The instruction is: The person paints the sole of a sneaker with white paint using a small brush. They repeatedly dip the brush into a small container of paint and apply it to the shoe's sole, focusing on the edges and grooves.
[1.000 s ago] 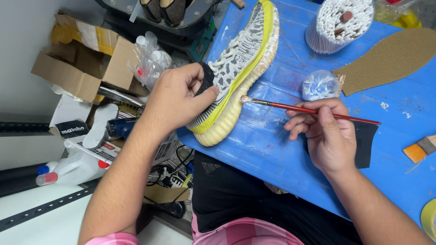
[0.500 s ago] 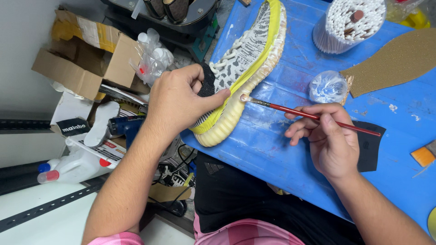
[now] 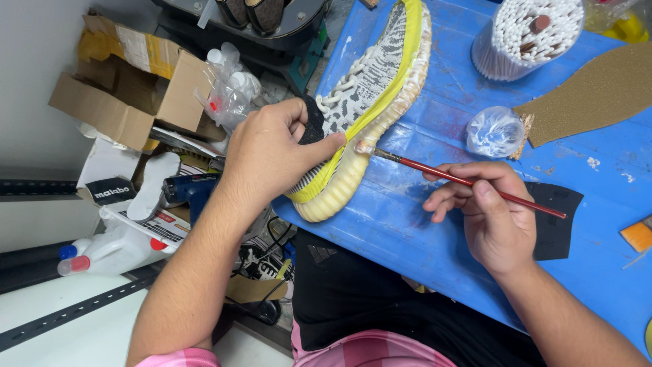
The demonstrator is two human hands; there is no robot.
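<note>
Since the earlier frame, the paintbrush [image 3: 468, 182] tip has closed in from just off the sneaker [image 3: 370, 102] to touch its cream sole edge, while the left hand [image 3: 272, 153] stays clamped over the heel, fingers curled around the collar. Largest to smallest — the blue table [image 3: 421, 224] carries the sneaker lying on its side; an open cardboard box [image 3: 129, 85] sits beyond the table edge; a clear round tub [image 3: 526, 37] is packed with upright cotton swabs; a small crumpled clear bag [image 3: 494, 131] lies near the brush. Right hand [image 3: 492, 217] pinches the red brush handle — thumb against fingertips.
</note>
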